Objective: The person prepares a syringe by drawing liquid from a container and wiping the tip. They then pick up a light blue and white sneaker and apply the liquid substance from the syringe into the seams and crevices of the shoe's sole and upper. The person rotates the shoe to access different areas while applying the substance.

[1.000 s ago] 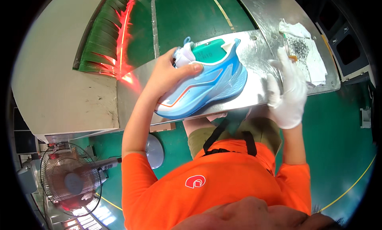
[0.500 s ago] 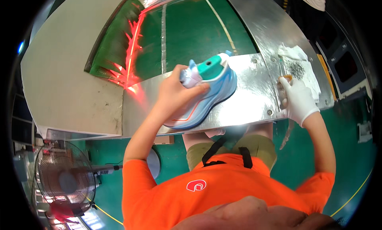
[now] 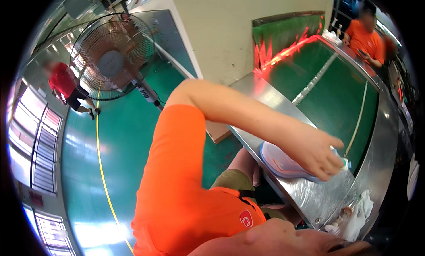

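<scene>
A light blue sports shoe (image 3: 281, 163) with an orange line lies on the metal ledge, partly covered by my bare left hand (image 3: 319, 156). The fingers of that hand curl over the shoe's opening and grip it there. A bit of green and white shows at the far end of the shoe, beside my fingertips. At the lower right, my white-gloved right hand (image 3: 354, 225) is bent in beside a crumpled white cloth (image 3: 366, 199). Its fingers look closed near something small and brownish, too small to make out.
Beyond the metal ledge (image 3: 305, 196) runs a green conveyor belt (image 3: 338, 103), under a green curtain (image 3: 283, 39) lit by red light. A large standing fan (image 3: 110, 63) is at the left. One person (image 3: 66, 83) walks behind it; another (image 3: 366, 39) sits at the far right.
The view has swung to the left, bringing the fan, windows and two people into sight. My left hand remains on the shoe, and my right hand stays by the cloth.
</scene>
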`<action>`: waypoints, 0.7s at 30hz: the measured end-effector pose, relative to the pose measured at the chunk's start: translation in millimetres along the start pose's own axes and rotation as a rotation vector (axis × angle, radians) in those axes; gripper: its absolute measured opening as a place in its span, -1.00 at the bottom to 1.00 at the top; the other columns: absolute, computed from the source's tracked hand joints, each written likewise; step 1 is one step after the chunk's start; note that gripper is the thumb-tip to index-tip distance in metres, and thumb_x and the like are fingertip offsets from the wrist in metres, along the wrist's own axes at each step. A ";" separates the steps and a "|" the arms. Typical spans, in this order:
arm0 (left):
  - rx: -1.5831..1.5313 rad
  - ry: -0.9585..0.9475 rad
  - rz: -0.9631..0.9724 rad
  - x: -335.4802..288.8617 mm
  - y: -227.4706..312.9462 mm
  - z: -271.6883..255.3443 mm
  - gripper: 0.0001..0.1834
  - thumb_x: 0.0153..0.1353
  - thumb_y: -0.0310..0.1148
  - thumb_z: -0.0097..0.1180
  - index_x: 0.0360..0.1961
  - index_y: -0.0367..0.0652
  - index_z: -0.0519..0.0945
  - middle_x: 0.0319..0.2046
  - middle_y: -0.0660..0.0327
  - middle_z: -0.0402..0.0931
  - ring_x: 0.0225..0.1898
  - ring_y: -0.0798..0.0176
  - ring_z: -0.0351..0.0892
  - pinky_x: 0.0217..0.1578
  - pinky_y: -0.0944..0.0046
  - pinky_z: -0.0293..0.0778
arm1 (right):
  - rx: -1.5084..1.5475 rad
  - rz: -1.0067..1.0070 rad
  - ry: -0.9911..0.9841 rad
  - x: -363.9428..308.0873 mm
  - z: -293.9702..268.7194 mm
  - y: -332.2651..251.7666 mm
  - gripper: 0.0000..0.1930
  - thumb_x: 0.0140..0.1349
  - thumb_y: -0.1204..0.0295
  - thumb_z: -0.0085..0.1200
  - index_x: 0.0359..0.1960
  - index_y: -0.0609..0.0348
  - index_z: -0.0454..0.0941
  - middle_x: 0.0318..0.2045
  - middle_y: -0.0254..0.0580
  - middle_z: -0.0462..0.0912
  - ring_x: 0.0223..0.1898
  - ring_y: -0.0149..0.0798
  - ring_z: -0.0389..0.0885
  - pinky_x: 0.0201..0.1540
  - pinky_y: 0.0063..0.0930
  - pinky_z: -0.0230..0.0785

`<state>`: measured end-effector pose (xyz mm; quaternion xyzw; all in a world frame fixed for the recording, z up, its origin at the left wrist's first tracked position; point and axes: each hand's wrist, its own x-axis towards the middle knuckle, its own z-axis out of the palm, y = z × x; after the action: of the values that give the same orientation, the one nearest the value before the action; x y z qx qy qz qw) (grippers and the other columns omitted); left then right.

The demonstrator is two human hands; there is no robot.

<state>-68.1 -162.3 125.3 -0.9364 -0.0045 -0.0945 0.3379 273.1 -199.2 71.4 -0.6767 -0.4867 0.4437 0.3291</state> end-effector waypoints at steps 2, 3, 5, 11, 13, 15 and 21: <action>0.068 0.066 0.231 -0.1 -9.3 34.6 -0.68 0.25 -0.25 0.01 0.00 -0.06 0.47 0.05 0.28 0.47 0.24 0.20 0.33 0.07 -0.17 0.34 | -0.140 -0.050 -0.030 -8.0 8.1 -16.9 -0.33 -0.01 0.02 0.27 0.09 0.05 0.34 0.07 -0.15 0.36 0.13 0.00 0.29 0.12 0.11 0.12; 0.100 0.089 0.347 1.4 -15.2 52.2 -0.74 0.25 -0.26 0.00 -0.04 0.00 0.47 0.03 0.37 0.47 0.26 0.24 0.29 0.07 -0.20 0.31 | -0.206 -0.079 -0.049 -10.7 10.7 -22.2 -0.24 -0.07 -0.03 0.32 0.14 0.02 0.33 0.16 -0.12 0.33 0.20 0.05 0.24 0.20 0.16 0.04; 0.060 0.232 0.421 -0.4 -28.5 76.9 -0.80 0.26 -0.28 -0.01 -0.10 0.04 0.47 -0.03 0.37 0.47 0.21 0.27 0.32 0.07 -0.13 0.32 | -0.348 -0.151 -0.099 -15.6 19.2 -29.3 -0.07 -0.21 -0.12 0.40 0.22 -0.03 0.32 0.33 -0.05 0.26 0.34 0.15 0.14 0.35 0.25 -0.13; 0.156 0.261 0.561 18.5 -45.9 86.4 -0.93 0.21 -0.29 0.04 -0.29 0.08 0.44 -0.30 0.39 0.45 -0.11 0.34 0.43 -0.17 0.14 0.37 | -0.293 -0.035 -0.047 17.7 -19.3 56.6 -0.35 -0.07 0.07 0.33 0.00 0.15 0.38 -0.01 -0.10 0.43 0.06 -0.02 0.33 0.08 -0.04 0.23; 0.135 0.141 0.460 9.8 -46.1 87.0 -0.90 0.18 -0.30 0.06 -0.28 0.00 0.47 -0.34 0.37 0.46 -0.10 0.29 0.44 -0.18 0.15 0.38 | -0.355 -0.195 0.019 12.3 -9.8 53.1 -0.33 -0.27 0.29 0.43 -0.08 0.22 0.38 -0.18 -0.04 0.50 -0.12 -0.04 0.48 -0.07 -0.15 0.43; 0.175 0.044 0.264 -12.6 -45.2 71.2 -0.79 0.18 -0.30 0.06 -0.18 -0.11 0.51 -0.36 0.30 0.47 -0.08 0.24 0.45 -0.17 0.18 0.40 | -1.098 -0.422 -0.037 -1.5 -12.2 37.9 -0.13 -0.59 0.38 0.58 -0.07 0.22 0.40 -0.17 0.07 0.51 -0.10 0.11 0.48 -0.04 -0.17 0.42; 0.083 0.110 -0.319 -36.2 19.5 18.2 -0.58 0.09 -0.30 0.12 0.00 -0.21 0.49 -0.29 0.13 0.53 -0.27 0.22 0.50 -0.24 0.23 0.38 | -1.197 -0.316 -0.028 -13.8 -9.8 31.2 0.07 -0.58 0.33 0.60 0.15 0.13 0.28 -0.07 0.04 0.49 -0.06 0.11 0.51 -0.03 -0.15 0.45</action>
<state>-99.0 -163.8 92.7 -0.9025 -0.1383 -0.1978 0.3567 291.8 -222.1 51.7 -0.6578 -0.7499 0.0485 -0.0521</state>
